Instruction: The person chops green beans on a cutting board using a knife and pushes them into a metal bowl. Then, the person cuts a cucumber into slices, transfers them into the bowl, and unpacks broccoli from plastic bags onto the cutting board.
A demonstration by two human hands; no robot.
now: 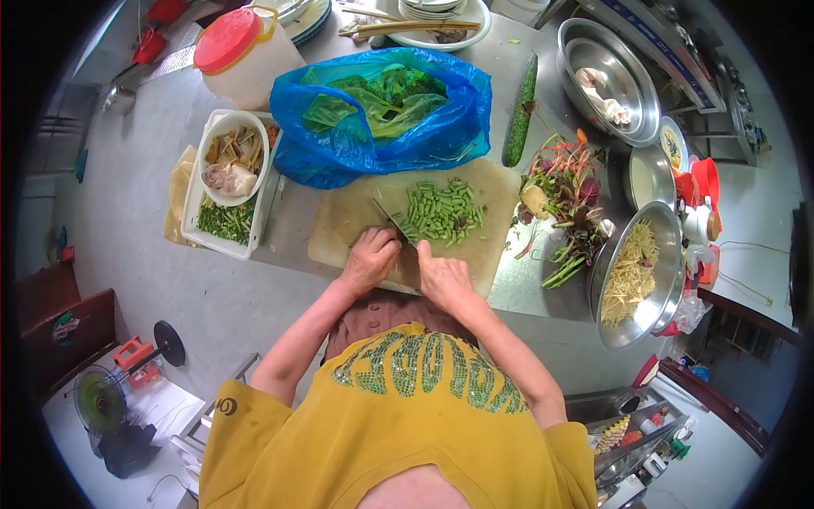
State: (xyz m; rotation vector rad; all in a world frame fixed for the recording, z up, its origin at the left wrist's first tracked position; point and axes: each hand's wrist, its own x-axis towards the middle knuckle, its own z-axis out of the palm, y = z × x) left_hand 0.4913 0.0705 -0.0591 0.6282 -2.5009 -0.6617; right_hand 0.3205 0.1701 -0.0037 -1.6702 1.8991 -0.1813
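On a worn cutting board (339, 222), my right hand (444, 275) grips a knife (392, 219) whose blade points away and to the left. Chopped green beans (443, 209) lie in a heap to the right of the blade, some touching it. My left hand (371, 257) rests on the board just left of the knife, its fingers curled down. Whatever lies under those fingers is hidden from me. Beyond the board stands an open blue plastic bag (297, 140) filled with leafy greens (381, 106).
To the left, a white tub (254, 242) holds chopped greens and a bowl (202, 174) of meat. A cucumber (521, 114) lies back right. Vegetable trimmings (572, 199) are strewn right of the board, beside a steel bowl (604, 293) of pale shreds. A red-lidded container (246, 76) stands back left.
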